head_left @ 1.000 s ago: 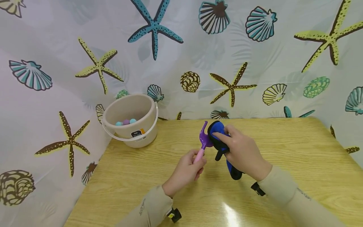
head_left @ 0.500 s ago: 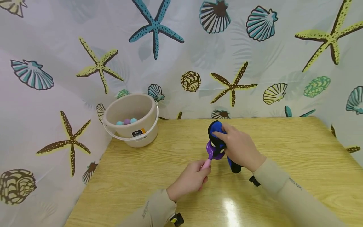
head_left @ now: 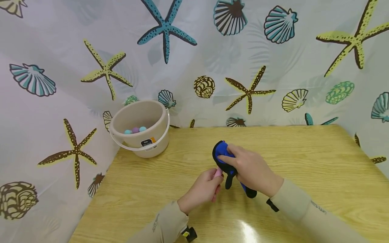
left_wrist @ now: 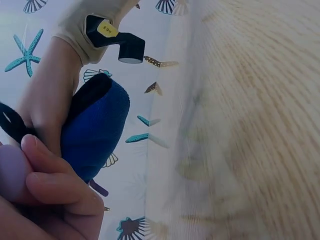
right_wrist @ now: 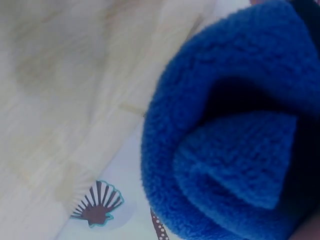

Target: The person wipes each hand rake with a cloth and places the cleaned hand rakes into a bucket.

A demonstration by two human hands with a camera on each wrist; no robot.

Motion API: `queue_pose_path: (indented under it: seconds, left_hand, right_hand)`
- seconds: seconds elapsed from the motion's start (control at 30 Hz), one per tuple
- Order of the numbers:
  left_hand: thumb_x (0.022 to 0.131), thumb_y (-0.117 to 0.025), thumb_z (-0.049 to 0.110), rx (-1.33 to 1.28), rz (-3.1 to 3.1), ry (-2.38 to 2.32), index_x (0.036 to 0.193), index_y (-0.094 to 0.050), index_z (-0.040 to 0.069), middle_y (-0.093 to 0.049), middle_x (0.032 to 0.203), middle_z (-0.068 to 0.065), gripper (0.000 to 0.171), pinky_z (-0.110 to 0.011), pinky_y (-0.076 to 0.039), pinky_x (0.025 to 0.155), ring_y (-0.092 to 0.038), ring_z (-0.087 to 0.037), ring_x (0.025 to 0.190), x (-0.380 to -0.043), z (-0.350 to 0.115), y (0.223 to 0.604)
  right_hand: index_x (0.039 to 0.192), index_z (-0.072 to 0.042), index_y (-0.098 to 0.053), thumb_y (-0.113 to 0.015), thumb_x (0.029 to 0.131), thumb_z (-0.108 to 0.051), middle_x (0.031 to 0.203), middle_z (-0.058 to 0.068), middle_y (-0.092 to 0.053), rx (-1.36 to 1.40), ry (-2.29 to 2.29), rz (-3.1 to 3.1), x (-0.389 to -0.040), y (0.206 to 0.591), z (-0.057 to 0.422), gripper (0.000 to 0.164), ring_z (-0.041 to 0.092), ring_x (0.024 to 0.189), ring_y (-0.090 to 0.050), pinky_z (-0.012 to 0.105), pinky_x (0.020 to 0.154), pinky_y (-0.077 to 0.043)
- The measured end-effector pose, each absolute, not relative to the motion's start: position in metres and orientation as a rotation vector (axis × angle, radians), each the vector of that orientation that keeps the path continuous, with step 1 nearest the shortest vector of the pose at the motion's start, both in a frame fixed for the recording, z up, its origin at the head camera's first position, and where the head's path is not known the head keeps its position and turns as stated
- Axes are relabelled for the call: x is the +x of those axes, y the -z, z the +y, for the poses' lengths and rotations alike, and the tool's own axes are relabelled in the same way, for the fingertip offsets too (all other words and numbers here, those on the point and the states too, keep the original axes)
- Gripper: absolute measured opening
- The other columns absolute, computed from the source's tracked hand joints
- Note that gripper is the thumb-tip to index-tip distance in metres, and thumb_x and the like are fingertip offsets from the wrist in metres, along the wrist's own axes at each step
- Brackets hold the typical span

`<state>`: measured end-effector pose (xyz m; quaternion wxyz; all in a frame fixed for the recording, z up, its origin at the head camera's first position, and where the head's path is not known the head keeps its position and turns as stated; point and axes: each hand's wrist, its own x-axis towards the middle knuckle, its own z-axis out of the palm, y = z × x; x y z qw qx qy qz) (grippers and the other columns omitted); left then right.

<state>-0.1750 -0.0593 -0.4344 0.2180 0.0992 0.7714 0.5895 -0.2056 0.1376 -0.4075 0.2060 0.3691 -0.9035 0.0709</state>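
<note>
In the head view my left hand [head_left: 202,187] grips the pink handle [head_left: 218,172] of a small toy rake or fork with a curved purple head. A blue fleecy cloth [head_left: 223,152] with black edging is wrapped over that head and hides most of it. My right hand [head_left: 253,168] holds the cloth, its fingers pressing it round the head, with a tail of cloth hanging below. In the left wrist view a purple prong [left_wrist: 99,187] pokes out past the cloth. Folded layers of the same cloth [right_wrist: 225,155] fill much of the right wrist view.
A beige bucket [head_left: 164,138] with its handle lowered stands at the back left of the wooden table [head_left: 304,175]. Several blue and purple balls [head_left: 135,130] lie inside it. A curtain [head_left: 188,60] printed with shells and starfish lines the back and sides.
The toy's purple head, partly showing before, is now covered by the cloth. My left hand has shifted slightly right and nearer, and the right hand with the cloth has moved down and left.
</note>
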Motion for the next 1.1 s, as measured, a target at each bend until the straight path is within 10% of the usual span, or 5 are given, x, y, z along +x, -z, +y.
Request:
queue_pose_path:
  seconds: [0.43,0.7,1.1]
  left_hand:
    - [0.105,-0.047,0.023,0.364,2.168,-1.503,0.101,-0.058,0.008,-0.050,0.061,0.001,0.018,-0.022,-0.037,0.039,-0.041,-0.012,0.040,-0.165,-0.059,0.431]
    - [0.106,-0.048,0.026,0.384,2.157,-1.471,0.097,-0.058,0.010,-0.050,0.060,-0.002,0.021,-0.022,-0.033,0.038,-0.042,-0.013,0.040,-0.161,-0.062,0.432]
    - [0.106,-0.049,0.025,0.367,2.129,-1.539,0.105,-0.059,0.010,-0.051,0.063,0.001,0.018,-0.022,-0.035,0.038,-0.041,-0.012,0.042,-0.162,-0.063,0.426]
  right_hand:
    - [0.129,-0.015,-0.069,-0.070,0.079,0.007,0.133,0.020,-0.061,0.829,-0.243,-2.783,-0.247,0.392,0.163,0.055,0.036,0.111,-0.066,0.038,0.057,-0.057]
    - [0.123,-0.016,-0.074,-0.062,0.083,0.013,0.092,-0.001,-0.049,0.979,-0.545,-2.939,-0.265,0.382,0.178,0.050,0.018,0.080,-0.052,0.031,0.068,-0.045]
    - [0.126,-0.016,-0.072,-0.064,0.093,0.001,0.095,0.000,-0.057,0.892,-0.883,-3.004,-0.268,0.391,0.200,0.038,0.018,0.080,-0.051,0.033,0.073,-0.044]
